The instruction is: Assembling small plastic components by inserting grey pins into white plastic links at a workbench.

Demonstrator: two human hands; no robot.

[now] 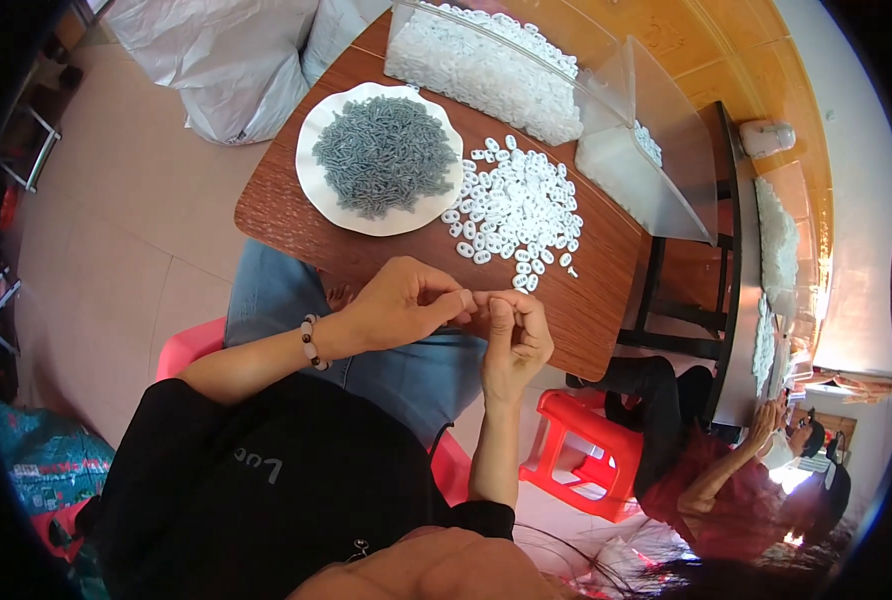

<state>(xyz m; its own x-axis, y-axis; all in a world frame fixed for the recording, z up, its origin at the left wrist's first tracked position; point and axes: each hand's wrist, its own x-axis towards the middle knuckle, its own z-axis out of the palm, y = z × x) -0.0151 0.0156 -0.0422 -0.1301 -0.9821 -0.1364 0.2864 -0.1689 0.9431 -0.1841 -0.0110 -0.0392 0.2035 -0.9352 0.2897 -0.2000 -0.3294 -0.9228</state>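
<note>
My left hand (406, 305), with a bead bracelet (311, 342) at its wrist, and my right hand (516, 345) meet over my lap at the near edge of the table. Thumb and fingertips of each are pinched together, almost touching the other's. Whatever sits between them is too small or hidden to make out. Just beyond my hands a loose pile of small white oval pieces with two dark spots each (526, 200) lies on the brown table (276, 205). Left of that pile stands a white scalloped plate (316, 195) heaped with small grey screws (386, 155).
A clear bin of white pieces (486, 75) lines the table's far side, with another clear bin (636, 180) to its right. White sacks (236, 70) stand at far left. A red stool (586, 450) and a seated person (711, 490) at another table are to the right.
</note>
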